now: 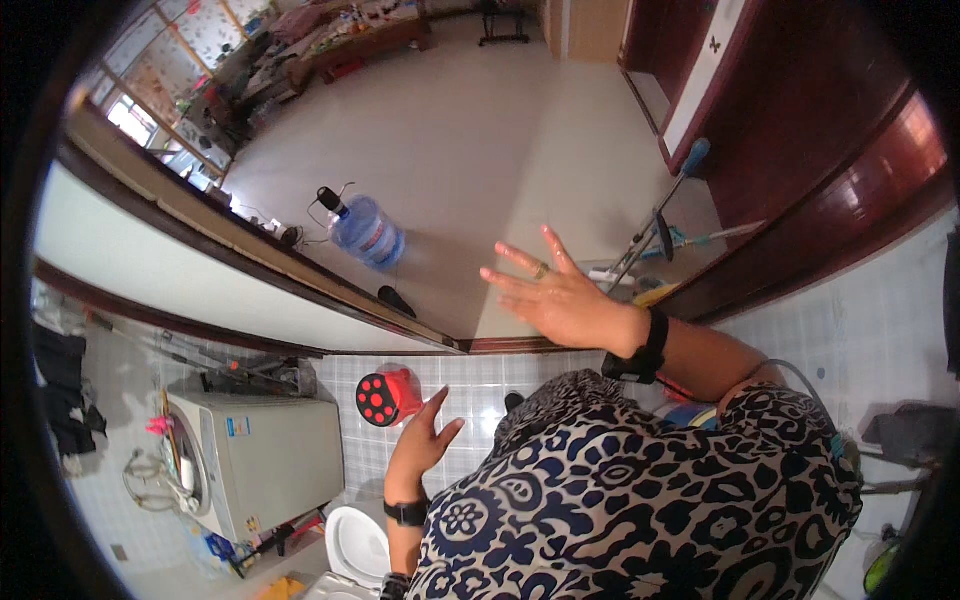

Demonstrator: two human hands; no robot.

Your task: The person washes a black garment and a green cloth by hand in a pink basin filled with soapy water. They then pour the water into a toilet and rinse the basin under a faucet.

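Note:
My right hand is stretched out over the doorway, palm down with its fingers spread. It looks wet, wears a ring and holds nothing. Lower and to the left is my left hand, thumb and fingers apart, with nothing visible in it. Just beyond its fingers stands a small red stool with a black, red-dotted top; whether they touch is unclear. Black bands circle both wrists.
A blue water jug with a pump stands beyond the doorway threshold. Mops lean by the dark red door at right. A washing machine and a white toilet are at lower left.

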